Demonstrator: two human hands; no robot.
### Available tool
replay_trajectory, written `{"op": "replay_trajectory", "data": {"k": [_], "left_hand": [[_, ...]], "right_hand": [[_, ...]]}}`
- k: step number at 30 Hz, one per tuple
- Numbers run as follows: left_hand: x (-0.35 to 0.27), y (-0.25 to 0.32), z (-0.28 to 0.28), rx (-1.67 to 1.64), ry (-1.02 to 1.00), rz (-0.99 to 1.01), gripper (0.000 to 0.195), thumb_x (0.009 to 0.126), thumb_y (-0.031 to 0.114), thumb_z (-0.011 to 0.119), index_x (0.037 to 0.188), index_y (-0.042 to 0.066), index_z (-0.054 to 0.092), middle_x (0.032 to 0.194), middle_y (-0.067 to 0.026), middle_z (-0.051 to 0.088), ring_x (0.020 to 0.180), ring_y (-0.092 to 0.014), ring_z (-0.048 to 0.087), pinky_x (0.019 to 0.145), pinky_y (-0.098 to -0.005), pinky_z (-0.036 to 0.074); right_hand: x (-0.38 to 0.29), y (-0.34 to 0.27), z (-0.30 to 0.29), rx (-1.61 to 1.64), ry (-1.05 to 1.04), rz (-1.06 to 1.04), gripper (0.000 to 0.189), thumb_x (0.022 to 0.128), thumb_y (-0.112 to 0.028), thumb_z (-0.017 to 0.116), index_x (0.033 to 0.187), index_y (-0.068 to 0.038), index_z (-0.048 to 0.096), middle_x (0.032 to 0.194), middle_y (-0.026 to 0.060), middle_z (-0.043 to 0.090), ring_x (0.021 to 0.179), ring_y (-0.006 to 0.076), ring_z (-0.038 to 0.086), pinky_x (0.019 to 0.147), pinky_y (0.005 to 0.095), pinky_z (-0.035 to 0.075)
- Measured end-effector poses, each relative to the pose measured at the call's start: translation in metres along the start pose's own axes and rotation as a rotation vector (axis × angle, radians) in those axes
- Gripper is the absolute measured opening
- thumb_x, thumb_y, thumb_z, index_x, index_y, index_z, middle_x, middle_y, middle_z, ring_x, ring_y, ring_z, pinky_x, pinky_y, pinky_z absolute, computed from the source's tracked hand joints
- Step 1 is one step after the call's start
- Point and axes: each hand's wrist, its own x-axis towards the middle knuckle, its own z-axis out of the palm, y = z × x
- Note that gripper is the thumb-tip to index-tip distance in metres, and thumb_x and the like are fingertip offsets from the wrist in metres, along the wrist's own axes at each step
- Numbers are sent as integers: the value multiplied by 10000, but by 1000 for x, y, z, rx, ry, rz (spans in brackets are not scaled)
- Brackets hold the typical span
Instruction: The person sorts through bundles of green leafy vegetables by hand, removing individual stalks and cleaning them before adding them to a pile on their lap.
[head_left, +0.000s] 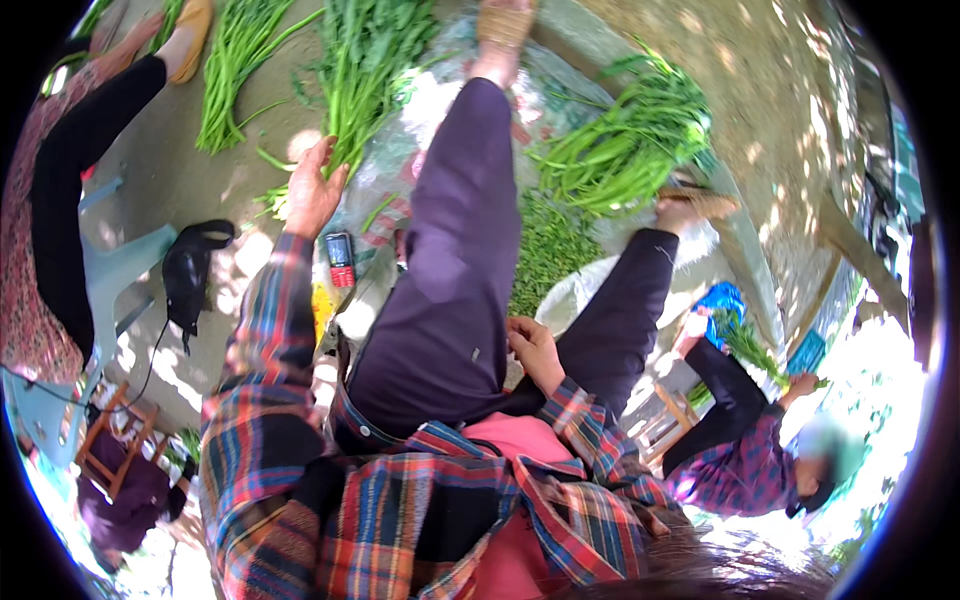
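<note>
My left hand (313, 187) reaches out with fingers apart, at the cut stem ends of a large bunch of leafy green stems (352, 90); whether it touches them I cannot tell. My right hand (536, 352) is low between my thighs, fingers curled and fingertips beside the inner side of my left thigh; anything between them is hidden. Another leafy green bunch (622, 150) lies beyond my right knee, near my right foot. A heap of small loose green leaves (551, 251) sits between my legs, beside white plastic sheeting (570, 289).
A red and black keypad phone (340, 259) lies below my left hand. Another green bunch (236, 75) is on the ground at upper left. A black bag (189, 270) hangs by a pale plastic chair (124, 262) with a seated person. Another person (739, 450) holds greens at right. A concrete curb (739, 217) runs alongside.
</note>
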Motion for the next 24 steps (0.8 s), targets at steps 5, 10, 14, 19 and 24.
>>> {"op": "replay_trajectory", "data": {"k": [5, 10, 14, 19, 24], "left_hand": [[-52, 239, -77, -180, -311, 756, 324, 754, -14, 554, 1078, -3, 563, 873, -122, 583, 786, -259, 581, 711, -314, 470], [-151, 388, -87, -322, -868, 1233, 353, 774, 184, 524, 1065, -11, 566, 896, -61, 575, 708, -131, 533, 618, -251, 415], [-192, 421, -100, -244, -894, 1344, 462, 805, 195, 458, 1230, 13, 462, 915, -86, 558, 736, -200, 535, 593, -311, 396], [-219, 408, -116, 89, -989, 1378, 476, 819, 191, 432, 1259, 11, 452, 977, -139, 549, 757, -206, 508, 678, -343, 409], [-244, 402, -145, 93, -1073, 1215, 573, 820, 228, 418, 1372, 94, 340, 1137, -129, 490, 823, -210, 485, 802, -367, 387]], "right_hand": [[4, 8, -3, -60, 5, -82, 209, 855, -78, 497, 990, 30, 615, 750, 53, 607, 633, 99, 560, 594, 244, 477], [4, 21, 2, 73, 8, -194, 234, 878, -124, 468, 924, 42, 628, 727, 58, 614, 592, 87, 555, 548, 246, 461], [-7, 10, -11, 23, 27, -316, 235, 862, -147, 490, 799, 36, 625, 607, 34, 573, 552, 90, 538, 519, 240, 438], [-9, 12, -24, 181, 17, -398, 240, 854, -160, 488, 778, 26, 618, 611, 37, 569, 535, 97, 519, 504, 249, 422], [-12, 4, -20, 144, 24, -400, 213, 841, -146, 498, 839, 26, 624, 678, 43, 594, 582, 102, 550, 547, 248, 450]]}}
